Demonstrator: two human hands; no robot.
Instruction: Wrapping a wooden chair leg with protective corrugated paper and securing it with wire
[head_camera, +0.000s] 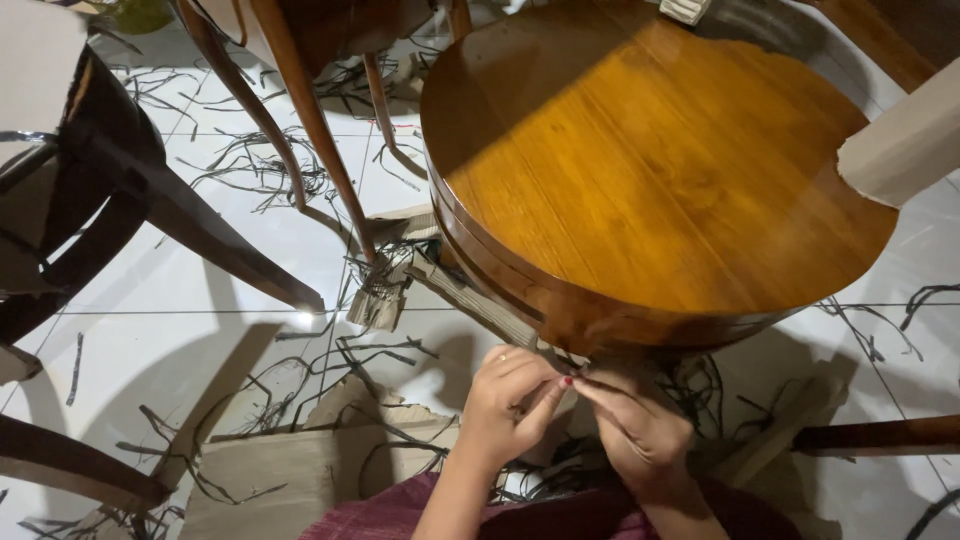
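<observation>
Round glossy honey-brown wooden table top (650, 170) fills the far right of your head view, its thick dark-banded rim (520, 285) curving down toward you. Your hands meet just below the near edge of that rim. Your left hand (510, 405) and your right hand (635, 425) are drawn together, fingertips touching, pinching something small and thin between them; what it is cannot be made out, as the fingers hide it. A ring shows on your left hand and a red-painted nail sits where the fingertips meet.

No labels or printed packages show. Flat brown corrugated cardboard sheets (290, 470) lie on the floor at near left, torn at the edges, and a crumpled strip of the same cardboard (385, 290) hangs against the table rim to the left of your hands. A pale cardboard-wrapped piece (900, 140) juts in at the right edge, cut off by the frame. Thin dark plastic strapping strips (260, 165) lie scattered in tangles across the glossy white tiled floor (170, 330).

Dark curved wooden chair legs (290, 110) stand at far left, polished and slender, and a darker chair frame (110, 190) is cut off at the left edge. Your maroon clothing (370, 515) shows at the bottom. The table's underside and legs are hidden beneath its top.
</observation>
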